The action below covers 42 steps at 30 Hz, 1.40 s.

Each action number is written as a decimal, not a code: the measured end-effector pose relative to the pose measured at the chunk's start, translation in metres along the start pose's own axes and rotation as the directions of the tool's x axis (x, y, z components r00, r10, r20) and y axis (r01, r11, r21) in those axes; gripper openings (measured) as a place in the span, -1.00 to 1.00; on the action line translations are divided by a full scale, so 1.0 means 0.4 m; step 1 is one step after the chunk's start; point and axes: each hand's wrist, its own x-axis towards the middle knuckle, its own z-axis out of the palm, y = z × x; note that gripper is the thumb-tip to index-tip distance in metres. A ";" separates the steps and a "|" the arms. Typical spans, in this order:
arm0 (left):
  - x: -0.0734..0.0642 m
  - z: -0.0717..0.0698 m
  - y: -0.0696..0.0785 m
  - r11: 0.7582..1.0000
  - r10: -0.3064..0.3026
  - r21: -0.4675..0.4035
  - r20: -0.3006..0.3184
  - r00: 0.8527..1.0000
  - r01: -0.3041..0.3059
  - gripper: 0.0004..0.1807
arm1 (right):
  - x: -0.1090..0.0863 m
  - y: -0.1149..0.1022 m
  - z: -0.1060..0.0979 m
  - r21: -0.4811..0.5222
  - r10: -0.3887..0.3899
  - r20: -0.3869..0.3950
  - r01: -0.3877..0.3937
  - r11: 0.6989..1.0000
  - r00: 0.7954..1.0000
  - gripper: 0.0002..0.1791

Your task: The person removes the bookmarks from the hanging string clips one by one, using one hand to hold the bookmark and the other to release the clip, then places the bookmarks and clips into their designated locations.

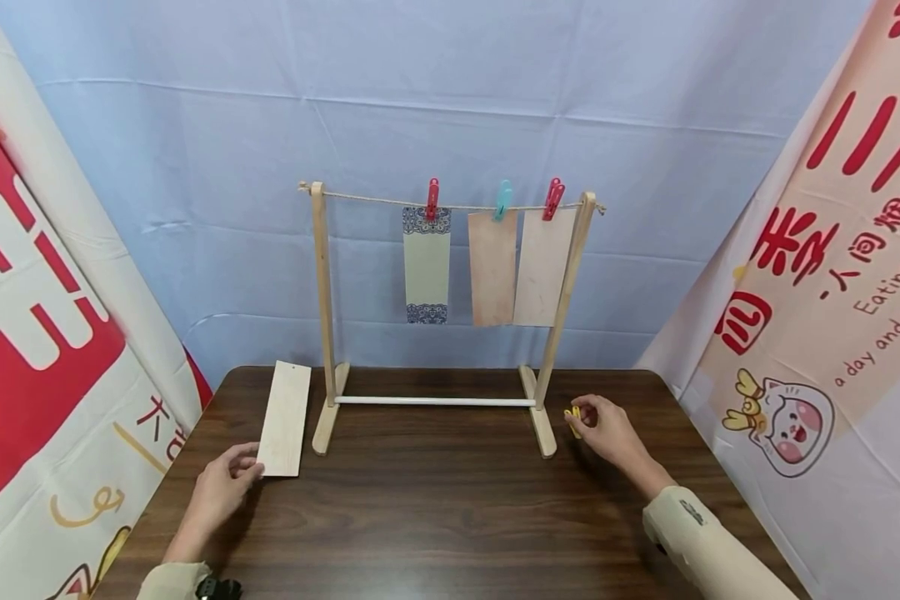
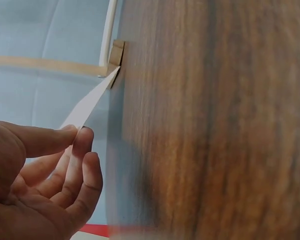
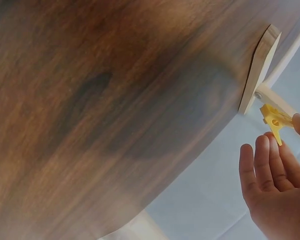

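From afar I had the left hand [image 1: 222, 486] at eight o'clock from the rack [image 1: 435, 402], pinching a pale board [image 1: 285, 421] by its seven o'clock corner, while the right hand [image 1: 607, 431], at four o'clock, pinched a yellow clip [image 3: 269, 113], outer fingers outstretched.

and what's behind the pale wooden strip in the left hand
Around the pale wooden strip held by the left hand, the head view shows mostly brown tabletop; whatever the strip covers can't be seen.
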 end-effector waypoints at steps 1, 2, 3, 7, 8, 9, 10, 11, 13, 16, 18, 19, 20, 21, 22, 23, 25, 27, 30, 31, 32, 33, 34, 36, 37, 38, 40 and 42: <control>0.000 0.000 -0.001 1.000 -0.002 0.000 0.004 1.000 0.002 -0.54 | 0.000 0.003 0.001 -0.004 0.009 0.009 -0.009 1.000 1.000 -0.69; 0.000 0.001 -0.001 1.000 -0.002 -0.002 0.009 1.000 0.002 -0.54 | 0.000 0.005 0.003 -0.006 0.013 0.017 -0.013 1.000 1.000 -0.68; 0.000 0.001 -0.002 1.000 -0.003 -0.001 0.013 1.000 0.003 -0.54 | 0.000 0.007 0.004 -0.009 0.020 0.023 -0.020 1.000 1.000 -0.68; 0.001 0.003 -0.003 1.000 -0.001 0.002 0.020 1.000 0.001 -0.54 | -0.001 0.015 0.007 -0.013 0.047 0.051 -0.046 0.999 0.998 -0.69; 0.001 0.003 -0.003 1.000 0.003 0.004 0.021 1.000 -0.003 -0.55 | -0.001 0.016 0.007 -0.012 0.052 0.057 -0.052 0.999 0.997 -0.68; 0.001 0.002 -0.003 1.000 0.004 0.007 0.020 1.000 -0.004 -0.55 | -0.001 0.017 0.006 -0.012 0.061 0.064 -0.060 0.998 0.996 -0.69; 0.002 0.002 -0.003 1.000 0.008 0.009 0.019 1.000 -0.008 -0.55 | -0.001 0.017 0.006 -0.011 0.065 0.070 -0.065 0.998 0.995 -0.69; 0.002 0.002 -0.003 1.000 0.009 0.010 0.019 1.000 -0.009 -0.55 | -0.001 0.018 0.005 -0.010 0.069 0.077 -0.069 0.998 0.995 -0.69; 0.003 0.001 -0.003 1.000 0.014 0.012 0.017 1.000 -0.014 -0.56 | 0.001 0.019 0.005 -0.009 0.076 0.088 -0.076 0.997 0.993 -0.70; 0.004 0.002 -0.002 1.000 0.014 0.010 0.018 1.000 -0.014 -0.57 | 0.003 0.021 0.006 -0.014 0.086 0.104 -0.085 0.996 0.991 -0.69; 0.005 0.003 -0.003 1.000 0.013 0.007 0.022 1.000 -0.013 -0.57 | 0.005 0.022 0.008 -0.025 0.095 0.118 -0.092 0.995 0.988 -0.69; 0.007 0.003 -0.004 1.000 0.012 0.005 0.024 1.000 -0.013 -0.57 | 0.005 0.023 0.009 -0.030 0.099 0.124 -0.095 0.995 0.987 -0.68; 0.008 0.004 -0.004 1.000 0.010 0.004 0.026 1.000 -0.010 -0.57 | 0.006 0.023 0.009 -0.035 0.102 0.129 -0.099 0.995 0.986 -0.68; 0.009 0.004 -0.005 1.000 0.009 0.003 0.027 1.000 -0.009 -0.57 | 0.007 0.023 0.009 -0.039 0.105 0.135 -0.101 0.994 0.985 -0.68; 0.011 0.004 -0.006 1.000 0.010 0.005 0.027 1.000 -0.010 -0.57 | 0.008 0.023 0.010 -0.041 0.108 0.140 -0.104 0.994 0.984 -0.68; 0.012 0.005 -0.007 1.000 0.010 0.007 0.028 1.000 -0.011 -0.57 | 0.010 0.023 0.010 -0.044 0.111 0.142 -0.106 0.993 0.984 -0.68; 0.016 0.006 -0.008 1.000 0.009 0.014 0.028 1.000 -0.009 -0.57 | 0.013 0.023 0.010 -0.046 0.114 0.144 -0.108 0.993 0.983 -0.69; 0.018 0.007 -0.008 1.000 0.007 0.019 0.027 1.000 -0.007 -0.57 | 0.015 0.025 0.010 -0.053 0.105 0.148 -0.098 0.994 0.983 -0.69; 0.021 0.006 -0.010 1.000 0.001 0.025 0.034 0.999 -0.002 -0.57 | 0.018 0.027 0.013 -0.063 0.110 0.152 -0.101 0.993 0.982 -0.69; 0.021 0.005 -0.011 1.000 0.001 0.030 0.035 0.999 -0.002 -0.57 | 0.019 0.029 0.014 -0.068 0.109 0.154 -0.100 0.993 0.982 -0.68; 0.021 0.004 -0.011 0.999 0.003 0.035 0.037 0.999 -0.004 -0.57 | 0.019 0.030 0.014 -0.073 0.109 0.157 -0.099 0.992 0.982 -0.68; 0.021 0.003 -0.012 0.999 0.006 0.041 0.039 0.999 -0.007 -0.57 | 0.020 0.030 0.016 -0.074 0.117 0.159 -0.106 0.992 0.980 -0.68; 0.021 0.002 -0.012 0.999 0.010 0.051 0.039 0.999 -0.012 -0.58 | 0.021 0.030 0.017 -0.076 0.124 0.160 -0.113 0.991 0.979 -0.68; 0.022 0.001 -0.012 0.997 0.019 0.074 0.035 0.999 -0.021 -0.58 | 0.022 0.032 0.018 -0.078 0.121 0.164 -0.110 0.991 0.979 -0.67; 0.022 0.001 -0.012 0.996 0.021 0.084 0.033 0.999 -0.024 -0.58 | 0.022 0.032 0.019 -0.080 0.120 0.166 -0.108 0.991 0.979 -0.66; 0.022 0.001 -0.011 0.995 0.024 0.091 0.031 0.999 -0.026 -0.59 | 0.022 0.033 0.020 -0.082 0.120 0.168 -0.108 0.991 0.978 -0.66; 0.024 0.002 -0.008 0.994 0.024 0.105 0.027 0.999 -0.027 -0.59 | 0.022 0.035 0.022 -0.083 0.125 0.172 -0.112 0.990 0.977 -0.65; 0.025 0.004 -0.004 0.993 0.020 0.112 0.026 0.999 -0.023 -0.59 | 0.023 0.037 0.024 -0.085 0.122 0.181 -0.108 0.990 0.976 -0.64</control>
